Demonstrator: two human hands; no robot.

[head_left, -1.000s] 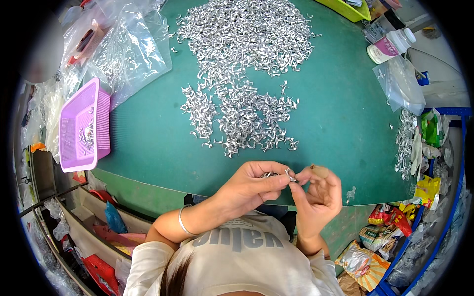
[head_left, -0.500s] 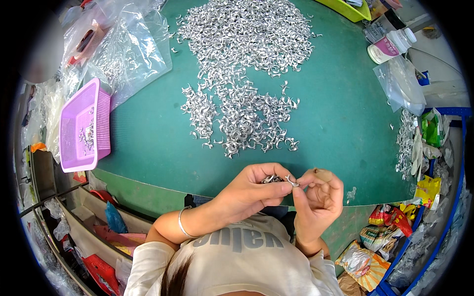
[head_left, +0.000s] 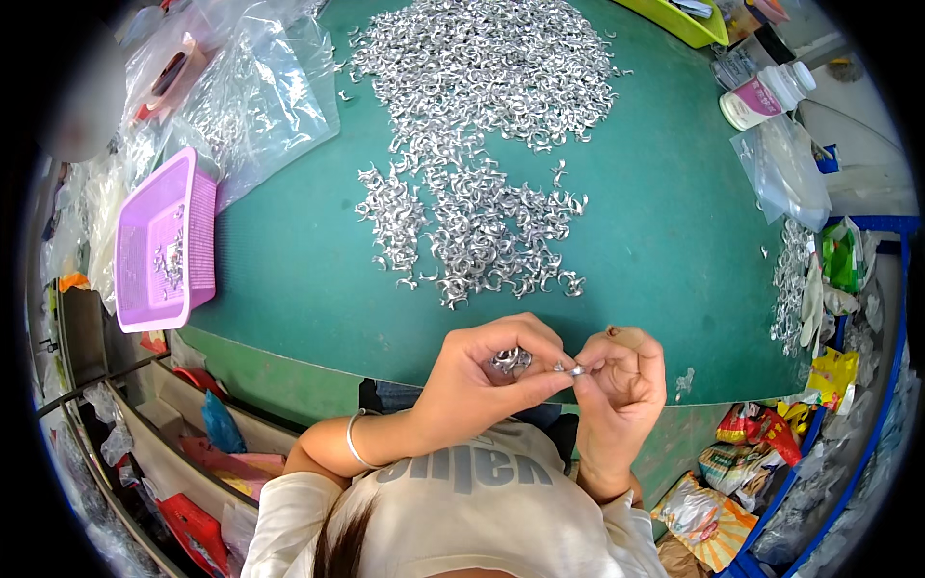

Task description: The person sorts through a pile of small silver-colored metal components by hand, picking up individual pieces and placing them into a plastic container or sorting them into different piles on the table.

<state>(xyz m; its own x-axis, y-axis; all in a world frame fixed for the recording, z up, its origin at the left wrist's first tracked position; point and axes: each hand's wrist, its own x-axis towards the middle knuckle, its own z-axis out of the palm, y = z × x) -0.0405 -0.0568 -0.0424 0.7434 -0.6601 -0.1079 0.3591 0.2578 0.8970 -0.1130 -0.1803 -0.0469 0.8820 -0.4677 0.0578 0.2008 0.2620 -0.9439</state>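
My left hand (head_left: 482,380) is curled around a small bunch of silver metal clips (head_left: 511,360), held just off the near edge of the green table (head_left: 674,250). My right hand (head_left: 621,380) pinches a single silver clip (head_left: 573,368) between thumb and forefinger, its tip touching my left fingertips. Both hands hover over my lap. A big heap of the same curved silver clips (head_left: 482,144) covers the middle and far part of the table.
A purple plastic basket (head_left: 198,207) with a few clips stands at the left edge. Clear plastic bags (head_left: 241,87) lie at the far left. A white bottle (head_left: 761,94) and another clear bag (head_left: 785,173) sit at the right, a yellow tray (head_left: 674,19) behind.
My hands have stayed at the table's near edge. The fingers shifted slightly, bringing the single clip closer against my left fingertips.
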